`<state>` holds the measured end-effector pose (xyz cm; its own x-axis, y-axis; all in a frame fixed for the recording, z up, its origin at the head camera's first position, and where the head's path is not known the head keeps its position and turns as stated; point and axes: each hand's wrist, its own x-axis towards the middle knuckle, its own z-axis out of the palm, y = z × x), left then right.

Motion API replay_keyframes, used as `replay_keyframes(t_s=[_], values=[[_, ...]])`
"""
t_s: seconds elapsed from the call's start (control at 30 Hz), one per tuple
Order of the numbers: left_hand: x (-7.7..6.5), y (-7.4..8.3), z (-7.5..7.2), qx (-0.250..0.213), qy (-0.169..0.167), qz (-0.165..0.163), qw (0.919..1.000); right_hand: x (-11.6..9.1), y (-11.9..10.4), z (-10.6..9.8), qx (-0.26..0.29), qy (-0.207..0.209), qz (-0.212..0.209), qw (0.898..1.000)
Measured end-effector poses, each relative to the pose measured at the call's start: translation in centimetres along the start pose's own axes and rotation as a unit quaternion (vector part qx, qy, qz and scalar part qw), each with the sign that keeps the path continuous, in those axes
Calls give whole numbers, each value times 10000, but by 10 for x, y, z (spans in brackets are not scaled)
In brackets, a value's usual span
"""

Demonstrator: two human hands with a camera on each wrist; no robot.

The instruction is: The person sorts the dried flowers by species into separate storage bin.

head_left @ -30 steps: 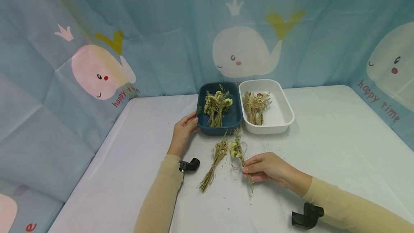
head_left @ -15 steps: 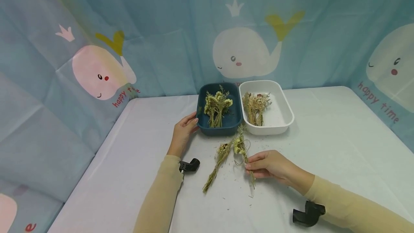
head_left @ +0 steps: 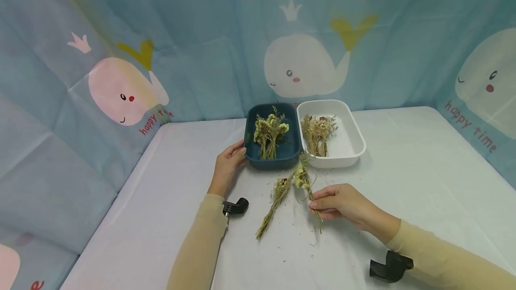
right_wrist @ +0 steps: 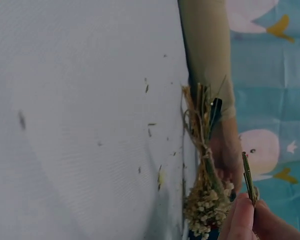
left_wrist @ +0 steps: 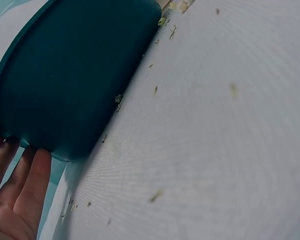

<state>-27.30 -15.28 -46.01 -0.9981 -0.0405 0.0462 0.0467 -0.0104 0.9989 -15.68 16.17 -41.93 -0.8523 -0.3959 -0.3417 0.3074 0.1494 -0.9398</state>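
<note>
My right hand (head_left: pixel 348 205) pinches the stems of a small dried-flower bunch (head_left: pixel 301 177) with pale yellow heads and a loop of twine; it is held just over the table. In the right wrist view its stem ends (right_wrist: pixel 247 175) stick out past the thumb and fingers. My left hand (head_left: pixel 226 169) touches the left side of a dark blue tray (head_left: pixel 274 164), fingers fairly straight against its outer wall (left_wrist: pixel 65 90). A second bunch (head_left: pixel 274 205), tied around its stems, lies on the table between the hands, its head close to the held one.
Several yellow-flowered bunches (head_left: pixel 271 133) stay inside the blue tray. Beside it, a white tray (head_left: pixel 348 140) contains beige dried bunches (head_left: pixel 318 133) at its left. Plant crumbs dot the white tablecloth (head_left: pixel 278 258). A blue whale-print curtain (head_left: pixel 217 70) hangs behind.
My right hand has moved slightly right and away from me with the yellow-flowered bunch. The bunch on the table has shifted and turned a little to the right. My left hand keeps its place.
</note>
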Motion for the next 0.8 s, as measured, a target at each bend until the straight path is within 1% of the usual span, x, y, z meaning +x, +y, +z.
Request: replay_keyframes(t_s=[0.1,0.33,0.5,0.63,0.8], values=[[0,0,0,-30,-5,12,10000,2,0,-2,35,71,25,10000],[-1,0,-3,-64,-179,36,9998,3,-5,-6,38,69,-68,9999],[2,-1,-3,-62,-182,72,9998,1,-16,-7,45,17,-221,9997],[1,0,-3,-66,-149,36,9999,1,-21,-7,49,-72,-335,9994],[1,-1,-2,-91,-127,-26,9999,3,-28,-5,74,7,-372,9993]])
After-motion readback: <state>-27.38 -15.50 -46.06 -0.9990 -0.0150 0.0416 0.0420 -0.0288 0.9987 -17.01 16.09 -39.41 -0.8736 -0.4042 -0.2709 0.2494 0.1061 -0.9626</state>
